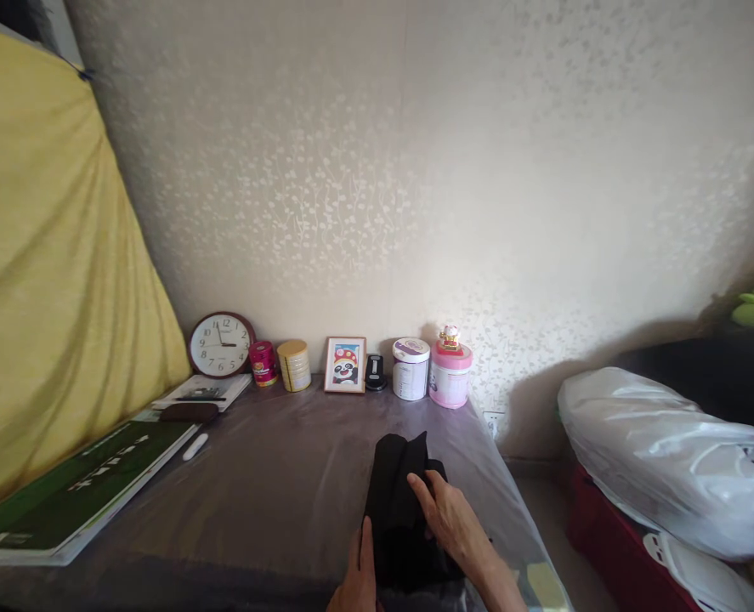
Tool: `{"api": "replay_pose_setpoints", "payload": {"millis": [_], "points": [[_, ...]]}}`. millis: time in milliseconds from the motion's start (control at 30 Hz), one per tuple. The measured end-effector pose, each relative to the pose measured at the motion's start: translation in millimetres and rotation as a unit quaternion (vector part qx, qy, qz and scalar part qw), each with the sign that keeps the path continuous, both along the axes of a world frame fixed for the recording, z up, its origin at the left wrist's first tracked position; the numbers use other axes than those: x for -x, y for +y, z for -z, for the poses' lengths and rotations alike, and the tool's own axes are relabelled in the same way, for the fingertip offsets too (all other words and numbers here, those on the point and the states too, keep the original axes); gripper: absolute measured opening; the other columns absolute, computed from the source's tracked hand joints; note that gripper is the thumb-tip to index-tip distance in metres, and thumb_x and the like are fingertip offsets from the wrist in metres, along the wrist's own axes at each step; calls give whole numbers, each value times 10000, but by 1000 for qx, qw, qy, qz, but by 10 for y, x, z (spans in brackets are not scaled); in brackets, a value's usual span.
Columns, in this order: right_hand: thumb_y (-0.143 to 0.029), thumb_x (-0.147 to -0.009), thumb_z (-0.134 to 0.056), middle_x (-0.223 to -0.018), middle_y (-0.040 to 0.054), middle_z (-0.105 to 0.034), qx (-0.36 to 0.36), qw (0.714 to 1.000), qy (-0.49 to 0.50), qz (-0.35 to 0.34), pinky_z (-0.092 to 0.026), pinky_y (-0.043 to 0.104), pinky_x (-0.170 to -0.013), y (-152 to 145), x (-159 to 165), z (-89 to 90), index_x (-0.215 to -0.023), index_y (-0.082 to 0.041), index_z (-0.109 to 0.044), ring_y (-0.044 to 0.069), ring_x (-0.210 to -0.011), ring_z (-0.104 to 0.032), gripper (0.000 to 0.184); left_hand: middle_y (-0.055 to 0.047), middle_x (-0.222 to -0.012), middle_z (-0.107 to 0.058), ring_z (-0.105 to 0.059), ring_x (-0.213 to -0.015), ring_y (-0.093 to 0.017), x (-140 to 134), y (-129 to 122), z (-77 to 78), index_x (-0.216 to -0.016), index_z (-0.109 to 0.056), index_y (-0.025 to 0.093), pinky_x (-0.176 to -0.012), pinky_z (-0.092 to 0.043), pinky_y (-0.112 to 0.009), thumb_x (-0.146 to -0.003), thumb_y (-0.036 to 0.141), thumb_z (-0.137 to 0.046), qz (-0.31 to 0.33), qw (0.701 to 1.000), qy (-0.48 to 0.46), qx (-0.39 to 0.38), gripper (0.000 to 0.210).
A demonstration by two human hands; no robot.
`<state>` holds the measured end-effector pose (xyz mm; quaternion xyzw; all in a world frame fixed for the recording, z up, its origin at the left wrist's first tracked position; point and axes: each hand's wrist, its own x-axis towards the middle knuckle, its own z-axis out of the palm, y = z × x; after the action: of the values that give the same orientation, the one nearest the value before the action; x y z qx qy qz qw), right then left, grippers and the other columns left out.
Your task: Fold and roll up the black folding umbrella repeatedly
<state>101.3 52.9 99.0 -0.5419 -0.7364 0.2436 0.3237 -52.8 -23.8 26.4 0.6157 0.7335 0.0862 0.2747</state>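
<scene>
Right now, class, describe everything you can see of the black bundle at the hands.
The black bundle is plain and dull, like soft cloth, with folds along it and a pointed corner at its far end. It is longer front to back than across, and sits over the near right part of the table. The left hand touches its lower left edge; the right hand is on its right side, thumb on top. Its exact kind is unclear.

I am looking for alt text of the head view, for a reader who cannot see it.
A person's left hand and right hand touch a folded black fabric-like bundle on a grey table. Near the wall stand a round clock, a framed panda picture and a pink-lidded tub.
</scene>
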Motion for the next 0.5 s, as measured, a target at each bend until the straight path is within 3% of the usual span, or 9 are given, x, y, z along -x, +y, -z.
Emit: {"api": "replay_pose_setpoints", "payload": {"millis": [133,267,400,500], "points": [[-343,-826,-455,-639,50,-630,78,997,-15,25,-425,248,-499,175,43,0,-908,-142,-590,175,-533,-608,256,-97,-1511,-65,-651,-894,-166,-67,30,-77,-1382,77,260,-709,-469,-236,-670,-64,-347,3,997,55,45,890],[-238,-754,-488,-622,-27,-536,168,983,72,17,-369,190,-340,330,127,-42,-873,-154,-542,108,-447,-511,155,-121,-1493,-177,-649,-918,-183,-113,52,-113,-1377,54,264,-731,-474,-250,-644,-91,-321,-11,996,65,61,897],[-230,-703,-534,-521,-94,-376,172,971,167,-13,-381,157,-351,430,283,-81,-790,-171,-537,63,-426,-402,105,-141,-1459,-268,-665,-877,-200,-163,56,-65,-1378,-16,259,-716,-493,-272,-705,-54,-268,-16,996,80,32,784],[-218,-692,-541,-491,-114,-282,162,970,178,-28,-341,147,-355,489,429,-17,-771,-168,-539,50,-412,-326,94,-152,-1447,-291,-675,-849,-219,-222,52,12,-1376,-79,262,-705,-514,-317,-740,-31,-220,-33,996,84,13,714]]}}
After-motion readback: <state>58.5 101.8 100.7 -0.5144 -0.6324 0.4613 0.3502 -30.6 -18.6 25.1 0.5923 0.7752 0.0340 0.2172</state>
